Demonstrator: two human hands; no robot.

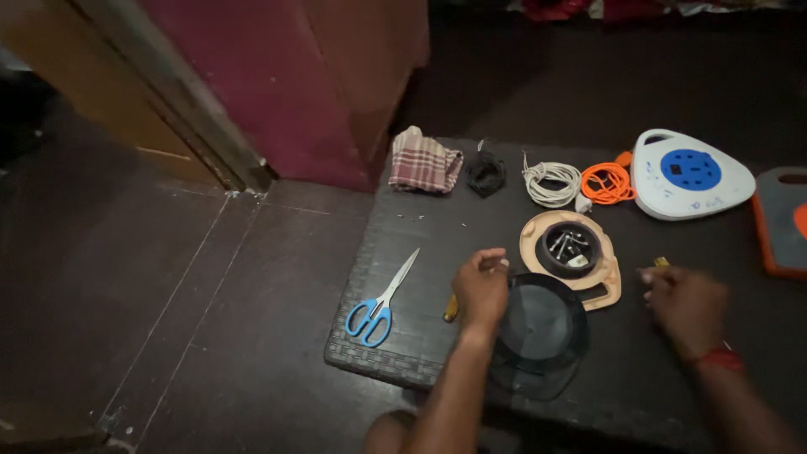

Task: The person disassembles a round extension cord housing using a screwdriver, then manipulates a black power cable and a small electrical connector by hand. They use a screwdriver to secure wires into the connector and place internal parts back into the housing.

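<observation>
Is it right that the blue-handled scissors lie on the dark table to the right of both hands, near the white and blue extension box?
Not quite. In the head view the scissors lie on the dark table left of both hands, beyond the left hand, far from the extension box.

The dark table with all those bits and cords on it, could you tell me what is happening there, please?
A person leans over the dark table. The left hand rests on a dark round cover; the right hand holds a small yellowish piece. Between them lies a beige reel base holding screws. Blue scissors, coiled cords and a white socket unit lie around.
</observation>
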